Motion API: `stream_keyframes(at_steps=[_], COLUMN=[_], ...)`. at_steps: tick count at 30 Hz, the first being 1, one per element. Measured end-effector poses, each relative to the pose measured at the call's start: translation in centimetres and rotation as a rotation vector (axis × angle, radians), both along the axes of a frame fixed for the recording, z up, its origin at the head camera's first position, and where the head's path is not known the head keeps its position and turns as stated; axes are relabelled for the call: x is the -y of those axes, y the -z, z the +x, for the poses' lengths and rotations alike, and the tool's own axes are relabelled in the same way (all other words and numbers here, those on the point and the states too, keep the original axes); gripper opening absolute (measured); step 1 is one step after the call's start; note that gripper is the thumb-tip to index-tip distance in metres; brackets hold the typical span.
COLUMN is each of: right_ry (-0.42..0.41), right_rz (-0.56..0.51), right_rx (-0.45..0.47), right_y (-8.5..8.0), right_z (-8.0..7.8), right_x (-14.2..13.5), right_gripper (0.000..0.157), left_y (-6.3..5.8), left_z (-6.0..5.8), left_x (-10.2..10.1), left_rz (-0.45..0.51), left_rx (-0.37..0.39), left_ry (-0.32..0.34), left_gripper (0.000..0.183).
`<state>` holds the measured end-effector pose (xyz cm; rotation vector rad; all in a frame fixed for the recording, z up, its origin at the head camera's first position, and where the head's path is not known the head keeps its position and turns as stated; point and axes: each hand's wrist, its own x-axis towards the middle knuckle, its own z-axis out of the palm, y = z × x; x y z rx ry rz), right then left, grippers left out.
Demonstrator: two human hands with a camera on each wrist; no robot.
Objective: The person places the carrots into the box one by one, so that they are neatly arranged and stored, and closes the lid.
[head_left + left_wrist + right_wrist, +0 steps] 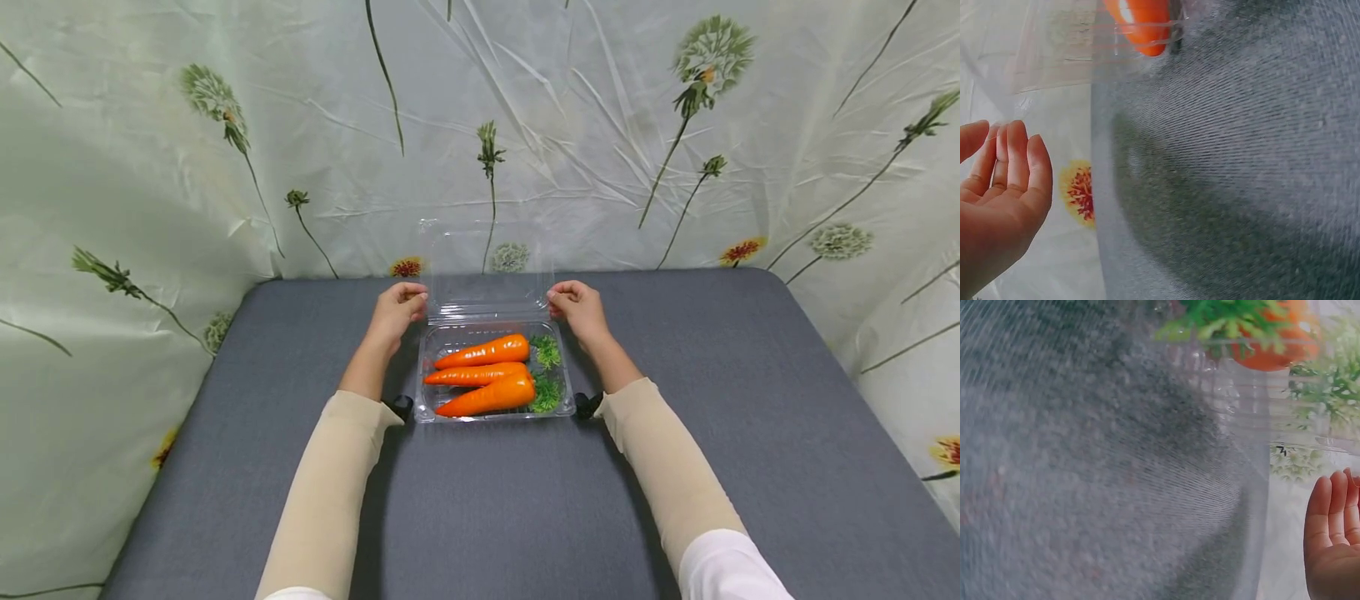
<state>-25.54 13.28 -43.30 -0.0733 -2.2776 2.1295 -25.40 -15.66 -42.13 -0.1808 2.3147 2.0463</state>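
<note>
A clear plastic clamshell box (495, 419) sits on the grey table with its hinged lid (487, 267) raised at the back. Inside lie three orange carrots (480, 375) with green leafy tops (546, 393) on the right side. My left hand (396, 315) pinches the left edge of the lid between thumb and fingertips. At the lid's right edge, my right hand (583, 313) pinches in the same way. In the left wrist view, the left fingers (1016, 153) reach up to the lid's thin rim. The right thumb is mostly outside the right wrist view.
The grey cloth-covered table (495, 508) extends around the box on all sides. Behind it and at both sides hangs a pale curtain (337, 125) printed with dandelions, close to the raised lid.
</note>
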Motion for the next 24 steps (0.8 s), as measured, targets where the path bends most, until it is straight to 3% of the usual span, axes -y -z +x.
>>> stream_keyframes(at_steps=[7, 19, 24], right_ry=[0.008, 0.0, -0.018], right_rz=[0.063, 0.0, -0.008], right_rx=[-0.068, -0.154, -0.183], right_y=[-1.0, -3.1, -3.7], right_z=[0.1, 0.6, 1.1], right_x=[-0.4, -1.1, -1.3], right_gripper=[0.019, 0.019, 0.017], left_y=[-1.0, -2.8, -3.3], left_z=[0.3, 1.1, 1.6], left_x=[-0.1, -0.2, 0.0], left_rz=[0.018, 0.034, -0.01], left_rx=[-0.058, -0.145, -0.21], left_ry=[-0.014, 0.034, 0.065], left_gripper=[0.021, 0.019, 0.019])
